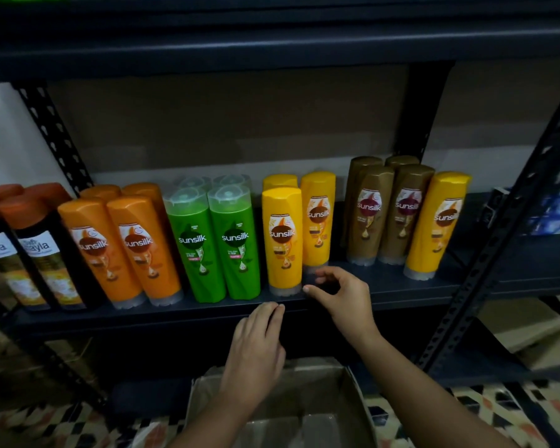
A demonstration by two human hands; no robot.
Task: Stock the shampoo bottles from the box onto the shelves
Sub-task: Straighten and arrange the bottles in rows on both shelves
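Shampoo bottles stand in rows on the dark shelf [207,315]: black ones [42,253] at the left, then orange [126,247], green [214,244], yellow [283,240] and brown [388,215], with one more yellow bottle [437,224] at the right. My right hand [340,295] hovers just right of the front yellow bottle's base, fingers loosely curved, holding nothing. My left hand [256,347] lies with straight fingers against the shelf's front edge. The cardboard box [353,392] sits open below my arms; I see no bottles in it.
A perforated black upright [498,253] slants down the right side, another upright [55,137] rises at the left. Blue-and-white packs [553,211] lie on the neighbouring shelf at right. Patterned floor shows beneath. A higher shelf board [272,50] spans the top.
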